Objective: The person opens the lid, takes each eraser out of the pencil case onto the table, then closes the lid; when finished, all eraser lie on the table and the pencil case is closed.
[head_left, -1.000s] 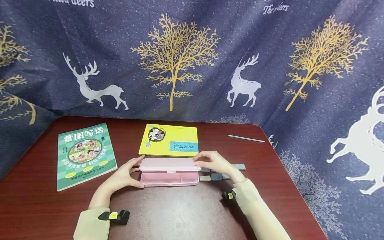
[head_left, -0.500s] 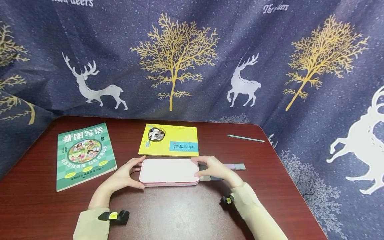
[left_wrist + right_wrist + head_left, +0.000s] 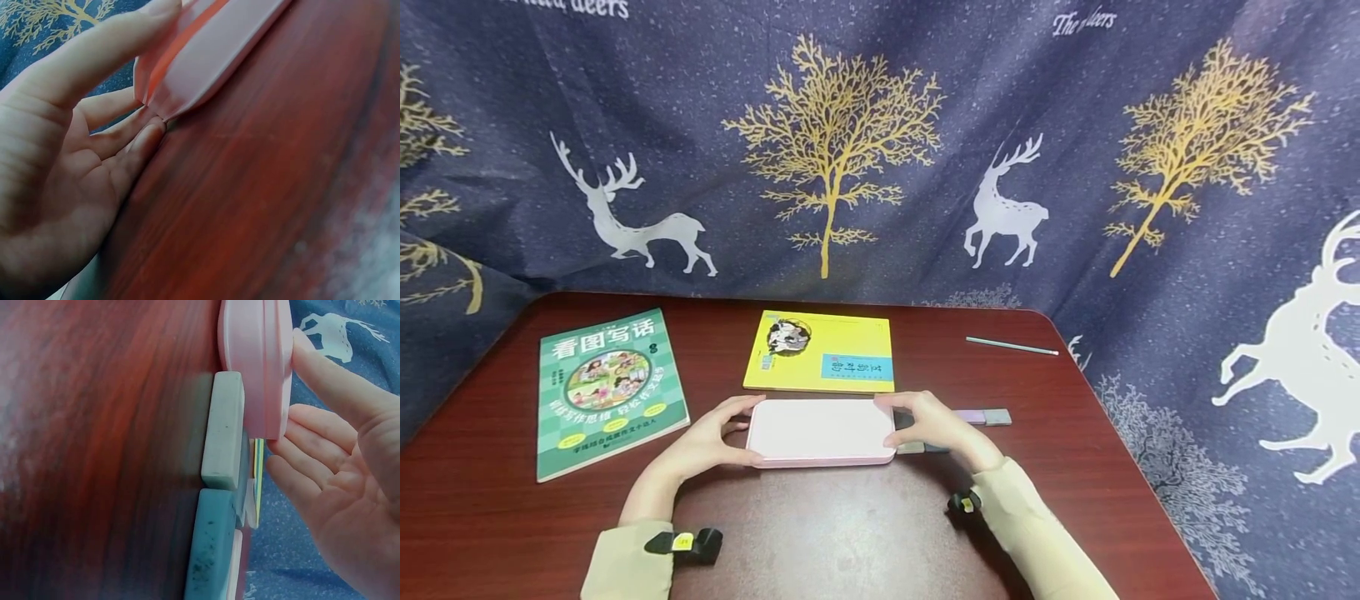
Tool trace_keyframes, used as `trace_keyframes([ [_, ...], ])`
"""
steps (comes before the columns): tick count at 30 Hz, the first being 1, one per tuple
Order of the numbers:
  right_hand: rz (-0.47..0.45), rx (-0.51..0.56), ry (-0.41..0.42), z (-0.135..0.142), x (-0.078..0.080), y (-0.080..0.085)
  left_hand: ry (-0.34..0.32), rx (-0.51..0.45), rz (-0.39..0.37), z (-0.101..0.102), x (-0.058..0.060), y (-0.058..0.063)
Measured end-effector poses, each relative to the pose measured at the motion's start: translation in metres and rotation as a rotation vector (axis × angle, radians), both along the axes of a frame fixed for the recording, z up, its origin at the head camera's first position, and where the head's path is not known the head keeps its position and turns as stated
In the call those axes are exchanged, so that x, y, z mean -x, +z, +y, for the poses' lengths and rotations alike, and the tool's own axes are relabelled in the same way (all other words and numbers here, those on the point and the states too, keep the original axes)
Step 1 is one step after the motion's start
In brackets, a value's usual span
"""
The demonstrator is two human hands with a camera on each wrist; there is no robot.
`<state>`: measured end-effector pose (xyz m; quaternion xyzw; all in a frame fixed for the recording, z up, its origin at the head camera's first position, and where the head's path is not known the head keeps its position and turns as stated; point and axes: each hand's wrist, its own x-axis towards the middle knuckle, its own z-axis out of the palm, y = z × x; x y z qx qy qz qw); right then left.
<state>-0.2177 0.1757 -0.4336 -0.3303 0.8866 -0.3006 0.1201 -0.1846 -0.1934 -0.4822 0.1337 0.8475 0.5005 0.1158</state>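
Note:
A pink pencil case [image 3: 822, 429] lies on the table with its lid down. My left hand [image 3: 711, 437] holds its left end, fingers at the back corner and thumb at the front. In the left wrist view, the left hand's thumb [image 3: 119, 47] lies along the case, with the fingertips against its end. My right hand [image 3: 928, 425] holds the right end, thumb on the lid's edge and fingers at the far corner. In the right wrist view, small eraser-like blocks, one whitish [image 3: 223, 431] and one blue-grey [image 3: 211, 540], stand beside the case's end.
Behind the case lies a yellow book [image 3: 820, 350]. A green book [image 3: 610, 392] is at the left. Toward the back right is a thin teal pencil [image 3: 1011, 345]. More small blocks [image 3: 996, 417] show past the right hand. A deer-print cloth [image 3: 880, 167] hangs behind the table [image 3: 850, 533].
The pencil case's lid has swung down from partly raised to closed. My right hand came down with it and toward me; my left hand stayed at the left end.

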Motion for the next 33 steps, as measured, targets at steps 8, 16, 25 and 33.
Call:
trace_keyframes([
  [8,-0.009,0.000,-0.005,-0.001,-0.001,-0.001,0.000,-0.003,0.002,0.003,0.001,-0.001],
  [16,0.005,-0.022,-0.020,-0.003,-0.003,0.001,-0.008,0.017,-0.004,0.006,0.004,0.000],
  [25,0.017,-0.053,-0.005,-0.005,-0.003,-0.001,-0.007,0.026,-0.019,0.003,0.002,-0.002],
  [33,0.063,-0.054,0.022,-0.002,-0.004,-0.008,-0.025,0.050,-0.014,0.000,-0.002,0.000],
])
